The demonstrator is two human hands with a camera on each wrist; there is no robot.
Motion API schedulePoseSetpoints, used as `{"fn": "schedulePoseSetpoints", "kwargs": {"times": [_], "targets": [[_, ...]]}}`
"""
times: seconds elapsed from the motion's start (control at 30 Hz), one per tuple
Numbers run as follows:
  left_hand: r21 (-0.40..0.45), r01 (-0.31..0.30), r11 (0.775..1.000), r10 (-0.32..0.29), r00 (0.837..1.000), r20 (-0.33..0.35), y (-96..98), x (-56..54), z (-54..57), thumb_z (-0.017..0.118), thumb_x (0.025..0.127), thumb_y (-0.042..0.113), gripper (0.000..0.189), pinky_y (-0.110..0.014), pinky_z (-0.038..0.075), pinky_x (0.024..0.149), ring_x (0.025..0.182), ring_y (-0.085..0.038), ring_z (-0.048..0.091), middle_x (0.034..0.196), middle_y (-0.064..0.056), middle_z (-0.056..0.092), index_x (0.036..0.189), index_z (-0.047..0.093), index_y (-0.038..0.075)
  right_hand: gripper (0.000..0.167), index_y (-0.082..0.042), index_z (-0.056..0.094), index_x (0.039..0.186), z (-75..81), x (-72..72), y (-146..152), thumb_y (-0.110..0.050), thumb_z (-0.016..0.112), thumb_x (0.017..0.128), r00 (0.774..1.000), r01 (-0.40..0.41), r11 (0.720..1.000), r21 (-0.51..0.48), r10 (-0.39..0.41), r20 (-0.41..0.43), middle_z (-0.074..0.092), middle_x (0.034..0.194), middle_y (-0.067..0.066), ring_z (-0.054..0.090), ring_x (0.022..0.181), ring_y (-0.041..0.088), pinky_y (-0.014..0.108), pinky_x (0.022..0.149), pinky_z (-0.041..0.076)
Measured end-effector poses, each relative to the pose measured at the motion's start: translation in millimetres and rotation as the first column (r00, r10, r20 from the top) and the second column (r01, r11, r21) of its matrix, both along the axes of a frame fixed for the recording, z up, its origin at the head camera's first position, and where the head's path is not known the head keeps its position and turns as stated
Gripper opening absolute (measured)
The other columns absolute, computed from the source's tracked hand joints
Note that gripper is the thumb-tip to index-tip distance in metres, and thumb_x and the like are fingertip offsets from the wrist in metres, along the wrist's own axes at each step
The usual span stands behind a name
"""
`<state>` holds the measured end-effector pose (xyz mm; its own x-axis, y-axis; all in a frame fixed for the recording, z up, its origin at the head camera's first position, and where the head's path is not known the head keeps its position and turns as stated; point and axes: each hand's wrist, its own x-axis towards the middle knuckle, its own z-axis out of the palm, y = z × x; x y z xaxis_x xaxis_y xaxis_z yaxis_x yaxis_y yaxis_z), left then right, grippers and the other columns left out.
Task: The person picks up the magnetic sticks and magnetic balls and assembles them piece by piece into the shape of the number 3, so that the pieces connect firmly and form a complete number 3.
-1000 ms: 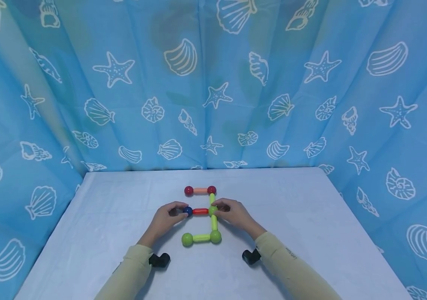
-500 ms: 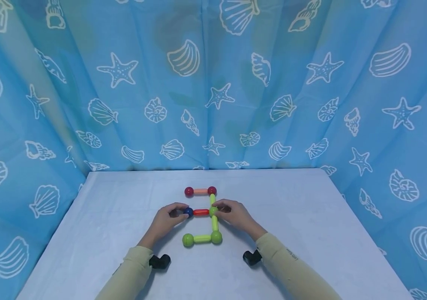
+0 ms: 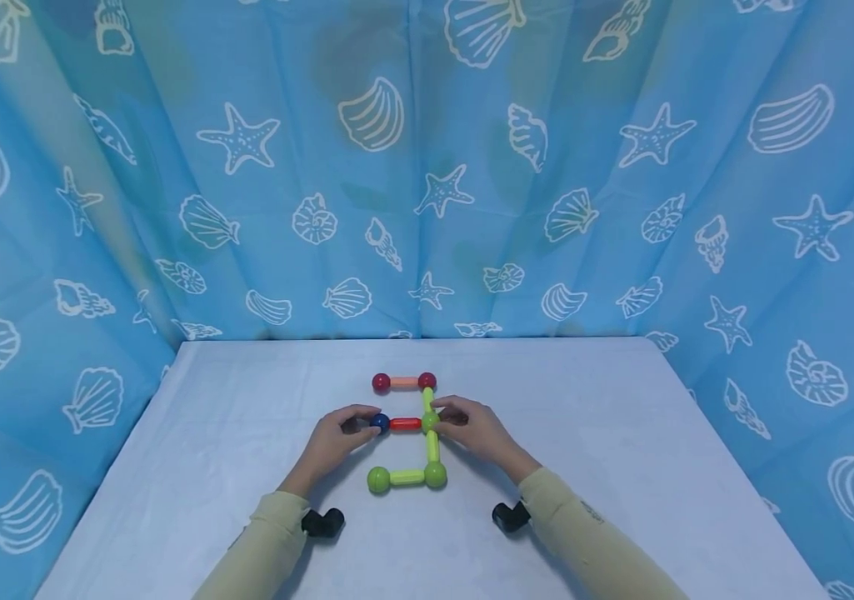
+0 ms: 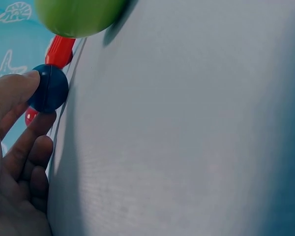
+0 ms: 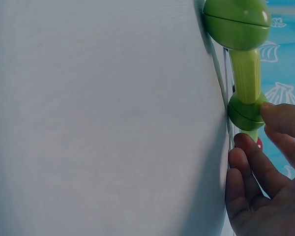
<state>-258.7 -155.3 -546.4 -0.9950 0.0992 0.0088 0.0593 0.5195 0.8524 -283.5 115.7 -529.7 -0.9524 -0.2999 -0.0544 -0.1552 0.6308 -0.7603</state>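
My left hand (image 3: 331, 443) pinches a blue ball (image 3: 381, 424) between thumb and fingers. A red rod (image 3: 406, 424) runs from it to a middle green ball (image 3: 429, 422), which my right hand (image 3: 481, 432) pinches from the right. Yellow-green rods (image 3: 432, 448) join that ball to a dark red ball (image 3: 427, 381) behind and a green ball (image 3: 436, 475) in front. Behind, a salmon rod (image 3: 404, 382) leads left to another dark red ball (image 3: 382, 382). In front, a light green rod (image 3: 407, 477) leads left to a green ball (image 3: 378, 479).
The ball-and-rod figure lies on a white-covered table (image 3: 584, 400). A blue curtain (image 3: 284, 167) with white shells and starfish stands behind and at both sides. Black devices (image 3: 323, 523) sit at both wrists, beside the sleeves.
Both hands keep hold of the same balls and the figure keeps its shape. Only the head view has shifted slightly.
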Motion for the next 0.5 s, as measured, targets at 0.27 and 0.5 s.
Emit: {"fn": "schedulePoseSetpoints", "kwargs": {"times": [0.27,0.5], "targets": [[-0.048,-0.034,0.998,0.035,0.999,0.019,4.6,4.2,1.3,0.078,0.092,0.023,0.042,-0.036,0.052,0.089,0.098,-0.018,0.057,0.118,0.0,0.068,0.132,0.067,0.022,0.045,-0.021,0.059,0.138,-0.5,2.4,12.5,-0.024,0.072,0.095,1.0,0.026,0.998,0.05,-0.027,0.008,0.069,0.115,-0.002,0.064,0.107,0.018,0.04,0.095,0.055],[-0.06,-0.036,0.998,0.037,0.999,0.023,4.7,5.0,1.0,0.079,0.091,0.024,0.045,-0.035,0.052,0.087,0.097,-0.018,0.057,0.116,0.0,0.068,0.134,0.065,0.021,0.045,-0.019,0.059,0.139,3.2,3.6,25.2,-0.025,0.071,0.096,0.999,0.03,0.989,0.144,-0.026,-0.029,0.068,0.119,0.0,0.063,0.114,0.021,0.044,0.099,0.052]]}}
